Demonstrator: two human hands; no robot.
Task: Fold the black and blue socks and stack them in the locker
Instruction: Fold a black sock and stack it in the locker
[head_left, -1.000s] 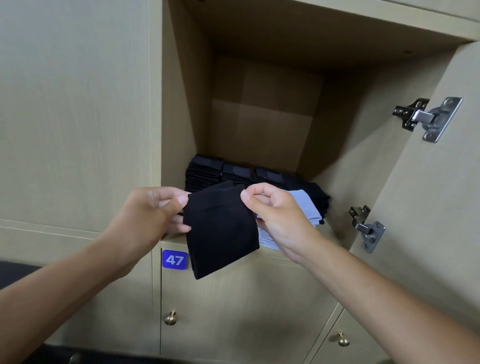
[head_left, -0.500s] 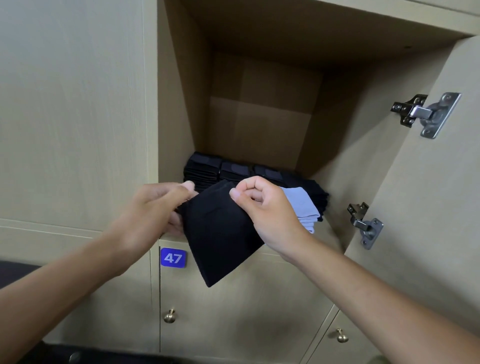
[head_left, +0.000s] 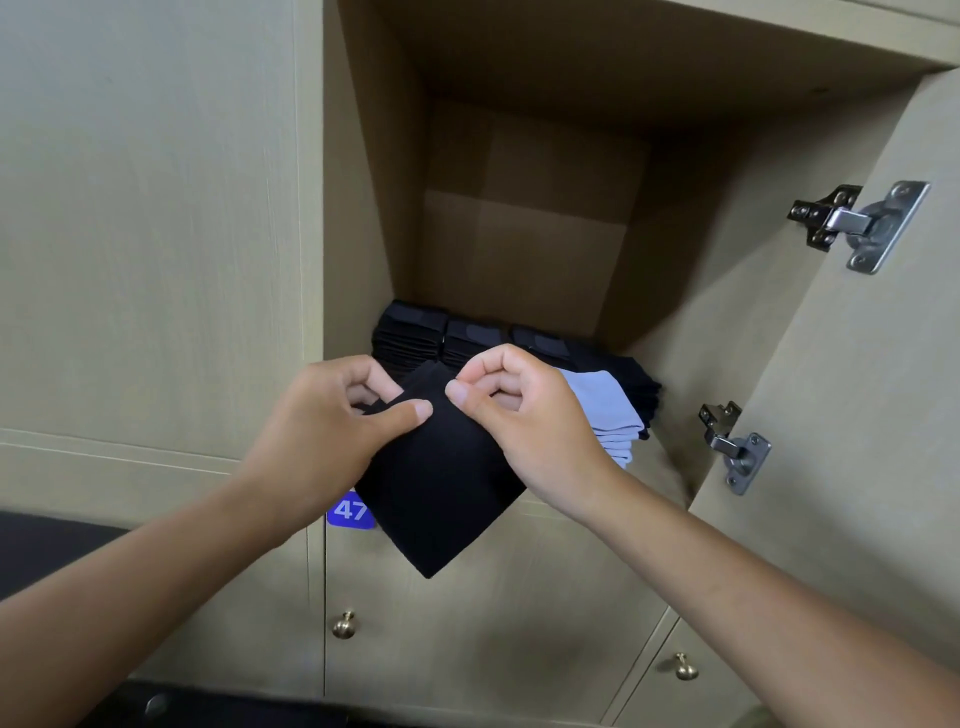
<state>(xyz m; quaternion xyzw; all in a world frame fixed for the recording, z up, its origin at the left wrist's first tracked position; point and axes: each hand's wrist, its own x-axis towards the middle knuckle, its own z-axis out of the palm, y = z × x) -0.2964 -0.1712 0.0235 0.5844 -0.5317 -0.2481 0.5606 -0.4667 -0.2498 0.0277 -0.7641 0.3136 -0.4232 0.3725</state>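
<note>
A black sock (head_left: 441, 493) hangs in front of the open locker (head_left: 519, 234), its lower corner pointing down. My left hand (head_left: 332, 421) pinches its upper left edge between thumb and fingers. My right hand (head_left: 519, 410) pinches the top edge just to the right, thumb close to the left thumb. Behind the hands, stacks of folded black socks (head_left: 415, 332) line the locker floor. A folded light blue pile (head_left: 608, 410) lies at the front right on more black socks (head_left: 644, 395).
The locker door (head_left: 857, 415) stands open to the right, with two metal hinges (head_left: 857, 223) on it. Below the opening are closed doors with brass knobs (head_left: 344, 623) and a blue tag numbered 47 (head_left: 349, 512). A closed panel (head_left: 156, 234) fills the left.
Both hands have drawn closer together at the sock's top edge, the left thumb sliding right. The sock has tilted so one corner now points down.
</note>
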